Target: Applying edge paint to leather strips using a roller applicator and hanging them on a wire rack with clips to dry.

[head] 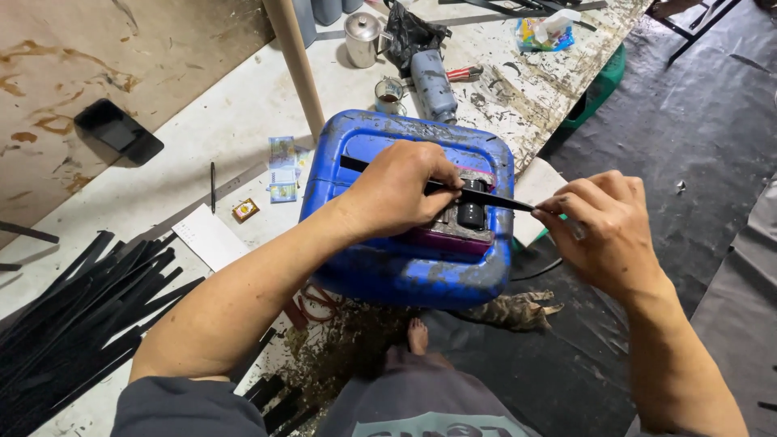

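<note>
A long black strip [486, 197] lies across the top of a dirty blue plastic jerrycan [405, 267] standing on its side. My left hand [396, 190] presses the strip down over the can's middle, fingers closed on it. My right hand [603, 231] pinches the strip's right end past the can's edge. Under the strip, on the can, sits a small dark device with a black cap [471, 214] on a purple base.
A pile of black strips [77, 316] lies at left on the white board. A wooden pole [295, 61], a phone [119, 129], a pen [213, 186], a metal pot [362, 38], a cup [389, 95] and a power tool [433, 81] stand beyond. A cat [514, 310] lies below.
</note>
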